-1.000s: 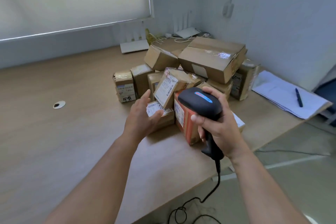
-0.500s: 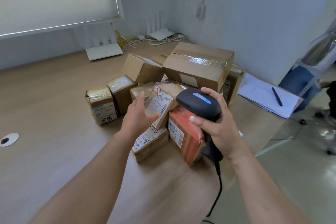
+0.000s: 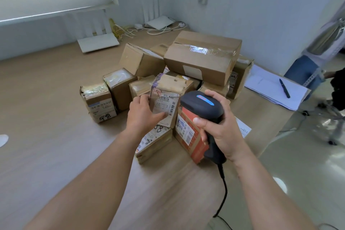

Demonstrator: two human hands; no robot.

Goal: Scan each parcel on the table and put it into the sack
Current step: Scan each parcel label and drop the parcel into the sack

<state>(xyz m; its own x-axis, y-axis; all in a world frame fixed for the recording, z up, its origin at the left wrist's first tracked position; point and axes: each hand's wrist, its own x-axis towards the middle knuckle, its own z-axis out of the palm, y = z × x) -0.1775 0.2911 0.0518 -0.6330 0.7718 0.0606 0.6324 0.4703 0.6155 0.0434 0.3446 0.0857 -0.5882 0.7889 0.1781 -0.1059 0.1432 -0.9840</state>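
A wooden counter [image 3: 46,136] held a heap of brown parcels. Far to the left of the heap stood a small taped box [image 3: 98,101] with black writing on its front, and a taller taped box [image 3: 119,90] stood just beside it. Behind them, near the wall, lay a flat white device [image 3: 98,43] and some yellow and white cables [image 3: 119,29]. The left hand [image 3: 143,115] reached into the heap, and its grip was on a tilted parcel [image 3: 168,99] with a white label, the fingers on the left edge and the thumb pressed on the label. A flat parcel [image 3: 155,142] lay under that one, on the counter. Just to the right stood an orange parcel [image 3: 188,136], touching the flat one. The right hand [image 3: 220,127] had its grip wrapped round a black scanner [image 3: 201,106] with a blue stripe on top, held right in front of the orange parcel. A black cord [image 3: 223,192] hung down from the scanner. A big taped box [image 3: 203,56] sat on top of the heap at the back. At the far right edge of the counter lay white papers [image 3: 270,87] with a dark pen [image 3: 284,87] on them.
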